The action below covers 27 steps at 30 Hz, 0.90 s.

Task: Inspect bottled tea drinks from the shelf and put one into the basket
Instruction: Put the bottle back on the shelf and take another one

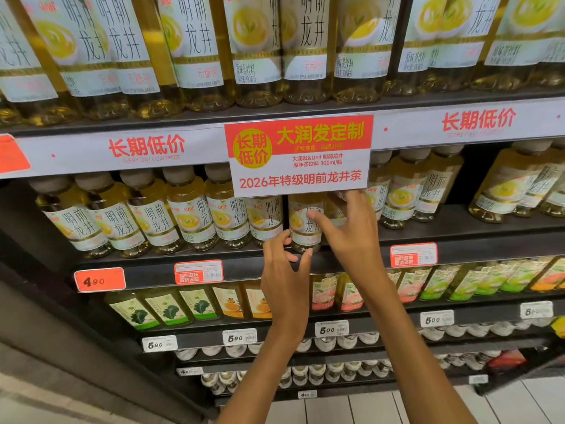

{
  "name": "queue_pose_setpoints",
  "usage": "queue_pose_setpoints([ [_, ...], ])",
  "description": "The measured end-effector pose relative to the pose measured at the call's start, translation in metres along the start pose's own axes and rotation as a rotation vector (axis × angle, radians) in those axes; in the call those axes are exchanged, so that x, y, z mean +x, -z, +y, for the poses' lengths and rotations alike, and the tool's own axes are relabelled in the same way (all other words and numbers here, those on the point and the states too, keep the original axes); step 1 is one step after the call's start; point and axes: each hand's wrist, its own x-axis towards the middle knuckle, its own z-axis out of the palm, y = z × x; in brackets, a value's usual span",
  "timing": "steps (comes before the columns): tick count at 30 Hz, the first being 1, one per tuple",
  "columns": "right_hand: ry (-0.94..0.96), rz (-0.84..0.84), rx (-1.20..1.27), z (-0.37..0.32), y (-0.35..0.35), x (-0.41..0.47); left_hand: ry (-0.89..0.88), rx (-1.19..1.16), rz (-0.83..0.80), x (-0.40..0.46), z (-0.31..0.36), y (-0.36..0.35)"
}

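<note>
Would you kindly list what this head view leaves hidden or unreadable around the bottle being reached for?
- Bottle cap: hidden behind the promotional sign.
- Right hand fingers: tips tucked behind the bottle and sign.
- Left hand: contact with the bottle base unclear.
- Basket: outside the frame.
- Small white price tags: fine print blurred.

My right hand (351, 234) reaches up to the middle shelf (458, 237), thumb across the label of a tea bottle (304, 223) and my fingers (351, 198) curled round its far side, just under the hanging promo sign (299, 156). My left hand (284, 270) sits just below, fingertips loosely spread at the bottle's base by the shelf edge. Matching yellow-green bottles line the row either side; an orange 4.90 price tag (99, 280) sits further left.
</note>
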Motion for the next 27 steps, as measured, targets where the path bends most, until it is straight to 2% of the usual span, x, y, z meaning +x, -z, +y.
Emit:
queue_pose_setpoints([
  [7,0.153,0.160,-0.120,0.008,-0.015,-0.003,0.000,-0.024,-0.004,0.002,0.000,-0.006],
  [13,0.194,0.157,-0.172,0.007,-0.021,-0.003,-0.004,-0.057,-0.017,0.002,0.003,-0.011],
  [16,0.198,0.116,-0.098,0.010,-0.011,-0.005,0.003,-0.093,-0.005,0.001,0.005,-0.011],
  [19,0.216,0.200,-0.064,0.010,0.005,-0.002,-0.025,-0.127,-0.011,-0.003,0.010,-0.012],
  [22,0.262,0.263,-0.328,0.016,0.015,0.017,-0.055,-0.145,-0.036,-0.007,0.016,-0.015],
  [24,0.229,0.215,-0.558,0.019,0.017,0.029,-0.076,-0.134,-0.036,-0.009,0.018,-0.017],
  [27,0.283,0.116,-0.744,0.027,0.017,0.035,-0.082,-0.132,-0.051,-0.010,0.022,-0.019],
])
